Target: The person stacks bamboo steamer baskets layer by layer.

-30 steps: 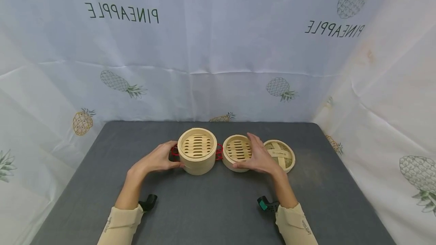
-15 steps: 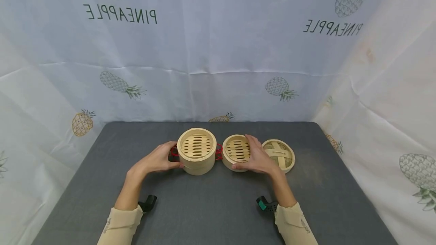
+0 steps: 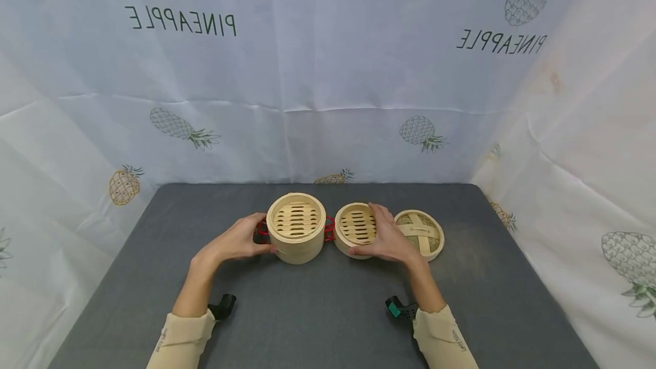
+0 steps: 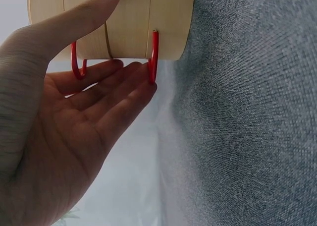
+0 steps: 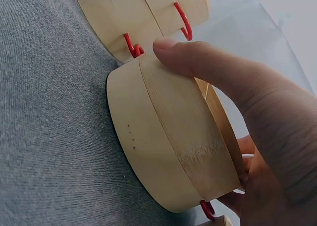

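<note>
Two bamboo steamer baskets [image 3: 296, 250] stand stacked at the table's middle, the slatted floor of the top one showing. My left hand [image 3: 233, 242] grips this stack from the left, thumb on the near wall. In the left wrist view its fingers [image 4: 111, 99] lie by the red side loops [image 4: 154, 57]. Just right of the stack sits a lower bamboo steamer basket [image 3: 357, 226], also slatted. My right hand [image 3: 392, 240] holds it across its right side. The right wrist view shows the thumb [image 5: 198, 57] on its wall [image 5: 163, 132]; the far fingers are partly hidden.
A woven bamboo lid [image 3: 434, 237] lies to the right, behind my right hand. The dark grey table [image 3: 312, 323] ends at a white pineapple-print cloth [image 3: 328, 147] at the back and sides. A red loop [image 3: 329, 228] sits between the stack and the lower basket.
The lower basket and my right hand have shifted very slightly left in the view, as has the whole scene. Both hands keep their hold; nothing else has moved.
</note>
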A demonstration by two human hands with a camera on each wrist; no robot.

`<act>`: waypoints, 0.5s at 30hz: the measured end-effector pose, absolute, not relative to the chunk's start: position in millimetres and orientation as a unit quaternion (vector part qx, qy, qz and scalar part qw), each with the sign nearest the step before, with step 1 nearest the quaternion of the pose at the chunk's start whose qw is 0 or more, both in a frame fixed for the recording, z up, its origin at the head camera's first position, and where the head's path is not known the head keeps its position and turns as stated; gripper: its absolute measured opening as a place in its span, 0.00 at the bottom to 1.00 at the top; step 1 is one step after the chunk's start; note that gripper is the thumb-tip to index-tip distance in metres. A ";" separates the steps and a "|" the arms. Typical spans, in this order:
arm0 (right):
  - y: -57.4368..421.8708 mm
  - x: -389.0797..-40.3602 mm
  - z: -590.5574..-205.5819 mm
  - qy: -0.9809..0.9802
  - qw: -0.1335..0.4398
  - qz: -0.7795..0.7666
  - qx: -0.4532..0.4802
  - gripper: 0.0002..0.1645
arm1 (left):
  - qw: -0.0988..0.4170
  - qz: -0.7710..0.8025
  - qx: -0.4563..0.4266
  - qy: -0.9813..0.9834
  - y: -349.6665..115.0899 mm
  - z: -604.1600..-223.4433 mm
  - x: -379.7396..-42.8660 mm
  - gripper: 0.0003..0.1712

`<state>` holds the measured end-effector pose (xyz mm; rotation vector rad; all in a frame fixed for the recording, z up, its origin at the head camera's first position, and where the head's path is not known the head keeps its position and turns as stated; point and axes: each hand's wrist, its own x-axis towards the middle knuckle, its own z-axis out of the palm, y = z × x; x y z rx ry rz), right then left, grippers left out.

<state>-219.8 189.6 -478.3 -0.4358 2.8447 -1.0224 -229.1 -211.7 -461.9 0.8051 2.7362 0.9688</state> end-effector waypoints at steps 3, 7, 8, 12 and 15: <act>189.4 -219.4 -479.1 0.931 0.035 -0.333 -0.144 0.79 | 0.065 0.321 0.266 0.907 -211.9 -462.0 -228.6 0.41; 189.5 -219.2 -480.3 0.932 0.028 -0.332 -0.145 0.78 | 0.067 0.322 0.264 0.906 -211.7 -462.0 -227.8 0.41; 189.4 -219.4 -480.7 0.932 0.026 -0.333 -0.143 0.78 | 0.068 0.323 0.264 0.906 -211.5 -461.8 -227.7 0.42; 188.7 -219.0 -480.0 0.932 0.016 -0.332 -0.144 0.77 | 0.064 0.318 0.265 0.908 -210.9 -461.1 -228.0 0.42; 187.9 -218.9 -478.8 0.934 0.012 -0.327 -0.143 0.77 | 0.060 0.313 0.265 0.910 -211.2 -460.9 -228.5 0.43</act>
